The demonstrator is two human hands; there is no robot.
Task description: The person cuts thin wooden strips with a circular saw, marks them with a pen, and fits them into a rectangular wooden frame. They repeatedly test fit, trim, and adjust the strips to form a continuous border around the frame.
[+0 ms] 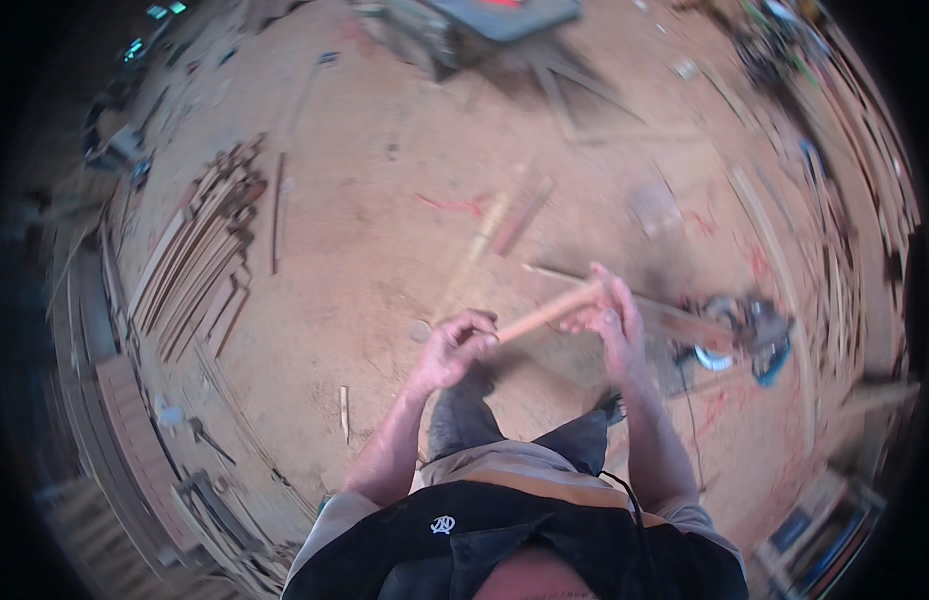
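Observation:
A short wooden strip (546,312) is held in front of my body, sloping up from left to right. My left hand (454,348) has its fingers closed around the strip's lower left end. At the other end, my right hand (612,318) grips the strip between thumb and fingers, one fingertip reaching past its tip. Beyond the strip, several loose wood pieces (522,215) lie on the dusty floor, smeared by motion. Right of my right hand is a dark power tool (749,330) with blue parts, its exact kind unclear, beside a longer board (681,322).
A stack of wooden slats (196,262) lies at the left, with a hammer-like tool (210,440) nearer me. Long boards (134,440) line the left edge. A table (509,18) stands at the far side. More timber (834,270) runs along the right, and a cord (692,425) crosses the floor.

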